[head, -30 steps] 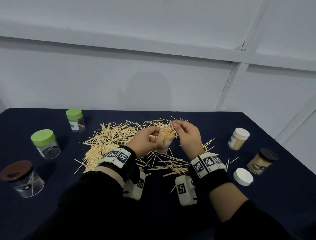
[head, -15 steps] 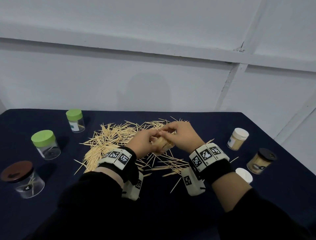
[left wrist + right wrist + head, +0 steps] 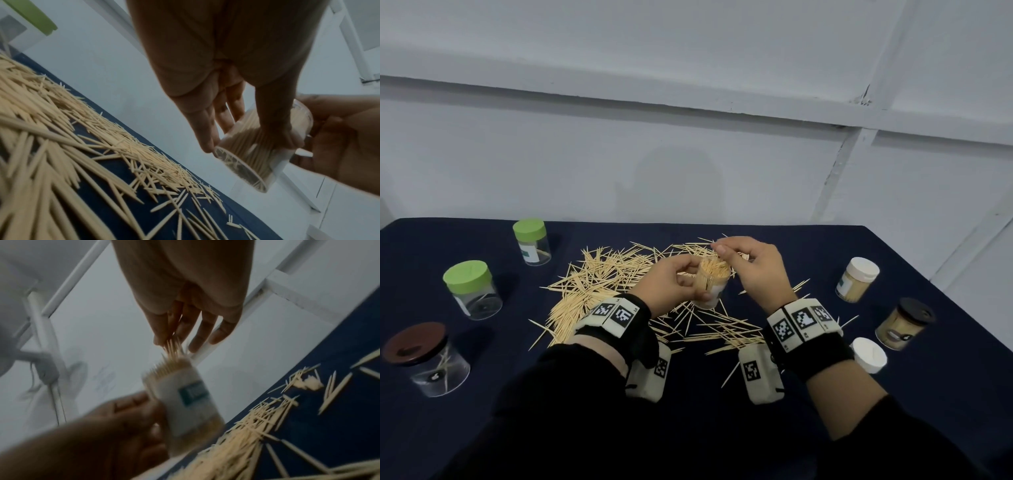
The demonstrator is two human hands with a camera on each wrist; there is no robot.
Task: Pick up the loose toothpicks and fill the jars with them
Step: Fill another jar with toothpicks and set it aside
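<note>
A heap of loose toothpicks (image 3: 602,277) lies spread on the dark blue table (image 3: 825,342). My left hand (image 3: 681,282) grips a small clear jar (image 3: 710,286), packed with toothpicks, above the heap. The left wrist view shows the jar (image 3: 252,146) from its base, with my fingers (image 3: 205,129) curled round it. My right hand (image 3: 722,248) hovers just over the jar's mouth. In the right wrist view its thumb and forefinger (image 3: 162,331) pinch a few toothpicks (image 3: 172,345) whose tips point down at the labelled jar (image 3: 185,394).
Two green-lidded jars (image 3: 529,241) (image 3: 471,289) and a brown-lidded jar (image 3: 424,358) stand at the left, nearly empty. At the right stand a white-lidded jar (image 3: 856,279) and a black-lidded jar (image 3: 904,323), both filled, and a loose white lid (image 3: 869,354).
My right hand, which lay over the jar's mouth half a second ago, has lifted above it. The jar now stands more upright in my left hand.
</note>
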